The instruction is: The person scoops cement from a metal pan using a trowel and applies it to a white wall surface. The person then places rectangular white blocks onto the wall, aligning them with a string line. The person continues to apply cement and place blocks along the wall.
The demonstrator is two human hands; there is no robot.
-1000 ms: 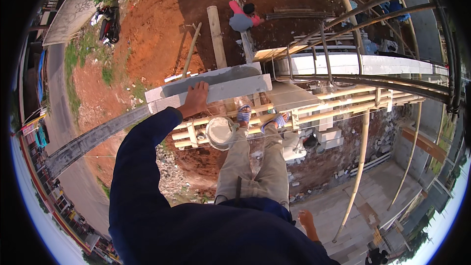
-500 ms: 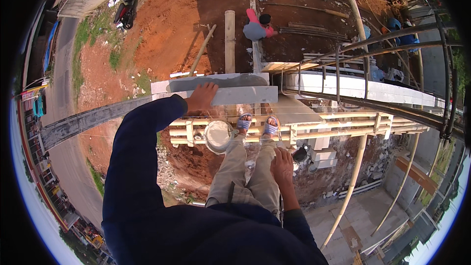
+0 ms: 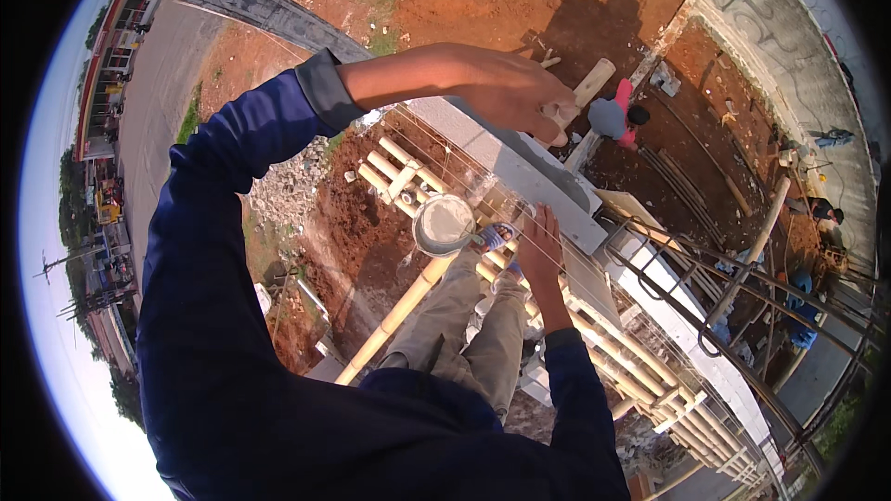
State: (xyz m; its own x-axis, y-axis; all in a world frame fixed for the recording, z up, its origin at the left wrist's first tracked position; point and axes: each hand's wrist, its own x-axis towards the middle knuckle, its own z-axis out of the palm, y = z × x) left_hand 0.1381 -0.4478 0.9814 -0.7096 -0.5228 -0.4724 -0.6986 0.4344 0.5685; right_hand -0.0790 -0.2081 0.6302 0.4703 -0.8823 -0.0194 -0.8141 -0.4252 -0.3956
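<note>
A pale masonry block [image 3: 583,230] lies along the top of the wall, with a strip of dark grey mortar [image 3: 564,172] beside it. My left hand [image 3: 520,97] reaches across above the blocks, its fingers curled together near the far edge. Whatever they may hold is hidden. Lower down, my right hand [image 3: 540,250] has its fingers stretched toward the near side of the blocks, holding nothing; whether they touch is unclear. A round bucket [image 3: 443,224] of grey mix stands on the bamboo scaffold [image 3: 397,181] left of my sandalled feet.
Thin strings [image 3: 455,160] run along the near side of the wall. Dark steel bars [image 3: 705,283] stick out at the right. Beyond the wall, a person in pink and grey [image 3: 613,119] is bent over on the red soil. A long grey beam [image 3: 269,5] extends upper left.
The view has turned, so the wall now slants down to the right. My left hand has lifted off the block top and curled; my right hand has left my thigh and reached forward.
</note>
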